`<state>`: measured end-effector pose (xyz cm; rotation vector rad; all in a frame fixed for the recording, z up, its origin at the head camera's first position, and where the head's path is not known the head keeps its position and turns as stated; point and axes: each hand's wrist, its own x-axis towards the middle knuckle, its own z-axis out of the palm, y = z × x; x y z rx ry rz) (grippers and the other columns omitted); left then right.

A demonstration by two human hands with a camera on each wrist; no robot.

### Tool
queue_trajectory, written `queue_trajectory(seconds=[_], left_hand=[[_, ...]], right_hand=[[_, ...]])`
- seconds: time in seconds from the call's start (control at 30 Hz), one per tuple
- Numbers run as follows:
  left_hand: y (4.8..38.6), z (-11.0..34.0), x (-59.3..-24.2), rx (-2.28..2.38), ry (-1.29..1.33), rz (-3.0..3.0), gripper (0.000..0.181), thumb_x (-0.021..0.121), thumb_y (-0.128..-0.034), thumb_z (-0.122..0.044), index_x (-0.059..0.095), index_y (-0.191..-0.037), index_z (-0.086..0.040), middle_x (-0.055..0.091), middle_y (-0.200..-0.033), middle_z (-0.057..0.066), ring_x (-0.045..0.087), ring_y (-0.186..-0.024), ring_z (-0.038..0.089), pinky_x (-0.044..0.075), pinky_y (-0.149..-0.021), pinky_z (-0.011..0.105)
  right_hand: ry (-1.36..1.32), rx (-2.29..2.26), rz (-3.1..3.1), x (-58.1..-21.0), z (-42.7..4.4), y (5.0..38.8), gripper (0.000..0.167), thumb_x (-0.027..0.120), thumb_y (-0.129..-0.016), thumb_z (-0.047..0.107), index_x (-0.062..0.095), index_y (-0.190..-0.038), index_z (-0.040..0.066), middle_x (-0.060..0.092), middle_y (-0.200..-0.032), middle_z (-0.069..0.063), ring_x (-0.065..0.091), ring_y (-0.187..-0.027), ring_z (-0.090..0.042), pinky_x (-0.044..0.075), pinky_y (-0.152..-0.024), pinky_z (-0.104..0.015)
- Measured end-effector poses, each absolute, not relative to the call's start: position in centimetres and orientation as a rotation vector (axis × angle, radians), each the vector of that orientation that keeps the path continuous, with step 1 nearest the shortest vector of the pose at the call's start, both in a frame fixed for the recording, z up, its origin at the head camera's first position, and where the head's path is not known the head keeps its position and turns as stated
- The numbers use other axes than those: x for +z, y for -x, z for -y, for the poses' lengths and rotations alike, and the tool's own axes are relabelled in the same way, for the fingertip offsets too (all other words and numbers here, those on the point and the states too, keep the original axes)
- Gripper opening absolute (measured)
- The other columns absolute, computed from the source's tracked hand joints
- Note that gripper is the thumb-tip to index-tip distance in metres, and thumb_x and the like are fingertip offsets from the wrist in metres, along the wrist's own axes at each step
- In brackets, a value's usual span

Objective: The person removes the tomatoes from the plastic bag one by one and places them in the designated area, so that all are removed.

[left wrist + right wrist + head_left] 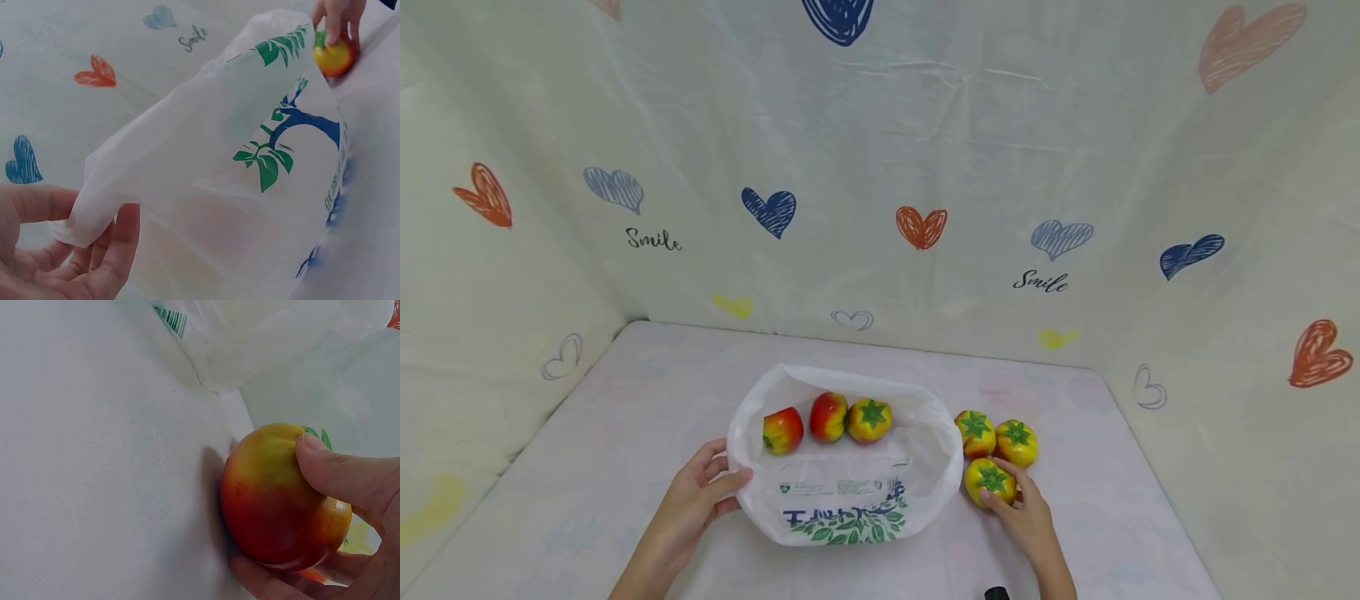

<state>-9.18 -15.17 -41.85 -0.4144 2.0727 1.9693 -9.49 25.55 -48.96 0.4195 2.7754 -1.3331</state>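
On the table stands a white plastic bag (848, 533) with green leaf print, its mouth spread wide. My left hand (700, 492) pinches the bag's left rim between thumb and fingers; the left wrist view shows the plastic in that grip. Inside lie a red-and-yellow persimmon (783, 431), a second persimmon (828, 417) and a third persimmon (870, 420) with its green calyx up. Right of the bag, my right hand (1026, 508) grips a glossy persimmon (281, 500), thumb near the calyx and fingers around its side.
Just behind the gripped fruit, a persimmon (976, 433) sits against the bag's right side, with another persimmon (1017, 442) beside it. A small black object (997, 593) shows at the bottom edge. A heart-printed curtain (850, 275) surrounds the pale table (625, 433).
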Motion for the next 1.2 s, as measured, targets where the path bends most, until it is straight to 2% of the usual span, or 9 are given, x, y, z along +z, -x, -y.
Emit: queue_trajectory(seconds=[0.2, 0.73, 0.87, 1.2], left_hand=[[9.26, 15.19, -41.95, 1.973, 0.413, -2.067, 0.056, 0.062, -0.0888, -0.018, 0.033, -0.136, -0.010, 0.056, -0.109, 0.006, 0.061, -0.086, 0.018, 0.056, -0.078, 0.028], [9.23, 15.35, -42.04, 1.983, 0.416, -2.058, 0.055, 0.062, -0.0887, -0.017, 0.034, -0.136, -0.009, 0.057, -0.109, 0.006, 0.061, -0.086, 0.018, 0.056, -0.077, 0.029], [9.21, 15.33, -41.95, 1.978, 0.417, -2.059, 0.055, 0.062, -0.0889, -0.017, 0.034, -0.135, -0.009, 0.057, -0.109, 0.006, 0.061, -0.086, 0.018, 0.056, -0.077, 0.028], [9.18, 15.34, -41.88, 1.989, 0.398, -2.061, 0.054, 0.062, -0.0888, -0.017, 0.034, -0.135, -0.009, 0.057, -0.105, 0.003, 0.061, -0.085, 0.017, 0.056, -0.077, 0.027]], right_hand=[[-0.400, -1.295, -2.812, -48.89, -25.61, 9.58, 0.052, 0.068, -0.084, 0.025, 0.049, -0.131, 0.014, 0.044, -0.138, -0.023, 0.041, -0.125, -0.043, 0.039, -0.097, -0.058], [-0.363, -1.181, -2.799, -48.48, -25.21, 9.85, 0.059, 0.066, -0.084, 0.040, 0.045, -0.134, 0.018, 0.046, -0.134, -0.028, 0.047, -0.118, -0.047, 0.044, -0.093, -0.055], [-0.371, -1.171, -2.804, -48.40, -25.22, 9.81, 0.062, 0.066, -0.083, 0.042, 0.044, -0.135, 0.017, 0.045, -0.136, -0.027, 0.048, -0.117, -0.045, 0.045, -0.092, -0.053], [-0.427, -1.273, -2.754, -48.62, -25.34, 9.58, 0.072, 0.069, -0.080, 0.044, 0.039, -0.141, 0.019, 0.038, -0.143, -0.020, 0.041, -0.125, -0.040, 0.041, -0.098, -0.052]])
